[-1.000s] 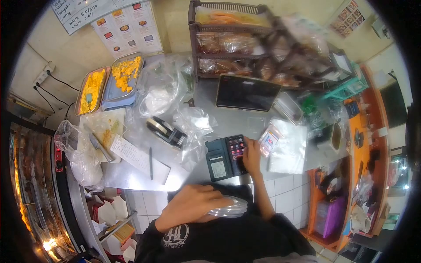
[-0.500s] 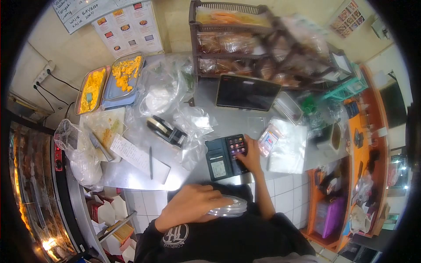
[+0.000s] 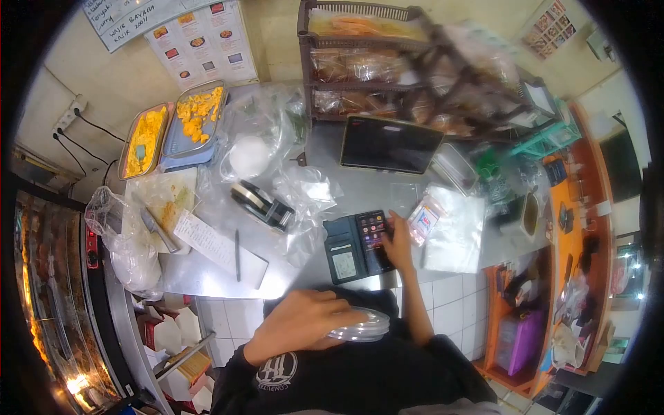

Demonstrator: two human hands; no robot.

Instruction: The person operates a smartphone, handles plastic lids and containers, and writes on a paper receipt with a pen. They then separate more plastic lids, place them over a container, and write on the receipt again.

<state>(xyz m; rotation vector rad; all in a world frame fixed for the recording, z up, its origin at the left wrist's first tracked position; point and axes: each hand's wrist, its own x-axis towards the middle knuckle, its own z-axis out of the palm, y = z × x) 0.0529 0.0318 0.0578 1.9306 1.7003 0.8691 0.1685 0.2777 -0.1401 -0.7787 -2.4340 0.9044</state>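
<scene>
Fingers of the right hand (image 3: 399, 243) reach out over the lit screen of the phone (image 3: 374, 239), which lies open in its dark wallet case (image 3: 343, 257) near the front edge of the steel desk (image 3: 207, 277); the fingertips look spread and loose, touching or just above the glass, gripping nothing. Down close to the body, the left hand (image 3: 299, 324) is curled around a stack of clear plastic lids (image 3: 360, 328), fingers wrapped over the top and holding them against the dark shirt. Just right of the phone sits a small printed packet (image 3: 423, 220) on a pile of clear plastic bags (image 3: 453, 235), and behind it a dark tablet (image 3: 389, 144) leans against the brown rack (image 3: 366, 62). To the left lie a tape dispenser (image 3: 261, 204), a pen (image 3: 236, 254) on a slip of paper (image 3: 207, 242), and two trays of yellow food (image 3: 173, 128). From where I stand, the work looks to be at the screen-tapping stage, one-handed. Any further tap would want a light, precise touch on the right icon, while the other hand keeps its slippery stack steady.
</scene>
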